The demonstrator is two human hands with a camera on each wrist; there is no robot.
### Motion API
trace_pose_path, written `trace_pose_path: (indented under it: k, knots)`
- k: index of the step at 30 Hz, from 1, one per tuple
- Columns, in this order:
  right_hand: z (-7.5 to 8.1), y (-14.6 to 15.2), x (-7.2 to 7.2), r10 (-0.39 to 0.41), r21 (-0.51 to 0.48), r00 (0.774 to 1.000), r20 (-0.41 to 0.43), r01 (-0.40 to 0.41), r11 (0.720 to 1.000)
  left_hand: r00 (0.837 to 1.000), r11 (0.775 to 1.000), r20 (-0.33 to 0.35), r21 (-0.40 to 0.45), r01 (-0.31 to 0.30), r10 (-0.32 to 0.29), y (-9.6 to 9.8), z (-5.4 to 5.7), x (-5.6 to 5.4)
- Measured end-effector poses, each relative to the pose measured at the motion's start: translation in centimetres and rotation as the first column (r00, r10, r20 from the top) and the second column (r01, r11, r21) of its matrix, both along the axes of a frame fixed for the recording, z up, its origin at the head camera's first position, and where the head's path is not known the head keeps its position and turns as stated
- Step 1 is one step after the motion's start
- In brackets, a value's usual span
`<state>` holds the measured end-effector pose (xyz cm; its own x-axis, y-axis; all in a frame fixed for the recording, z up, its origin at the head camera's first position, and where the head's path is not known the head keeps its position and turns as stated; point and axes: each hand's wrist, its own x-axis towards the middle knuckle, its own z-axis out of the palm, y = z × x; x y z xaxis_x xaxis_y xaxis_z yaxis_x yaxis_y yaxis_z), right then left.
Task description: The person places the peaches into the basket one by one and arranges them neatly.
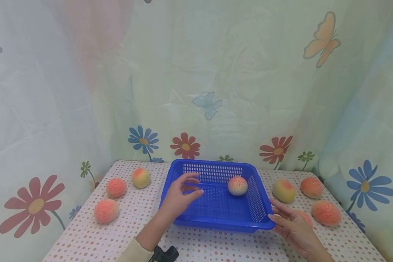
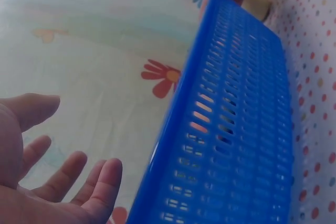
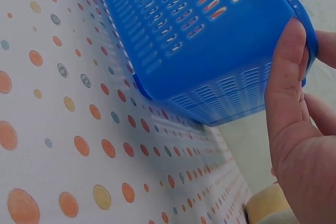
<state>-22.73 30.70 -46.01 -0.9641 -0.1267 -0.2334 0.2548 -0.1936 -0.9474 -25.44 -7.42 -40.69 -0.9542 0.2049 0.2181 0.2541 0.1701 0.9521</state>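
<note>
A blue plastic basket (image 1: 216,226) with slotted walls stands on the table, one pink-speckled peach (image 1: 237,186) lying inside toward its right. My right hand (image 1: 293,229) pinches the basket's front right corner; in the right wrist view the thumb (image 3: 290,45) lies against the rim and the fingers reach to its other side. Over the basket's left part hovers my left hand (image 1: 180,194), fingers spread and loosely bent, holding nothing. The left wrist view has that hand (image 2: 63,177) apart from the basket's rim (image 2: 173,108).
Left of the basket lie a yellow-red peach (image 1: 141,178) and two pink ones (image 1: 116,187). On the right are a yellow-red peach (image 1: 284,191) and several pink ones (image 1: 326,213), one partly behind my right hand. A dotted cloth (image 1: 141,222) covers the table; a printed curtain (image 1: 216,72) surrounds it.
</note>
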Motion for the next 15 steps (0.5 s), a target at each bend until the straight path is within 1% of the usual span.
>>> trace_pose_path:
  k: [7, 11, 15]
  knots:
    - [-0.1, 0.0, -0.1, 0.001, 0.015, 1.0, 0.001, -0.001, 1.0, 1.0, 1.0, 0.001, 0.023, -0.008, 0.008, -1.9, -0.6, 1.1]
    - [-0.2, 0.0, -0.2, -0.005, 0.028, 1.0, 0.005, 0.005, 1.0, 0.999, 0.999, 0.024, 0.026, -0.039, 0.039, -3.1, -1.1, 1.7]
    - [-0.2, 0.0, -0.1, -0.007, 0.04, 1.0, 0.004, 0.007, 0.999, 0.996, 0.995, 0.045, 0.057, -0.077, 0.075, -4.2, -1.4, 2.3]
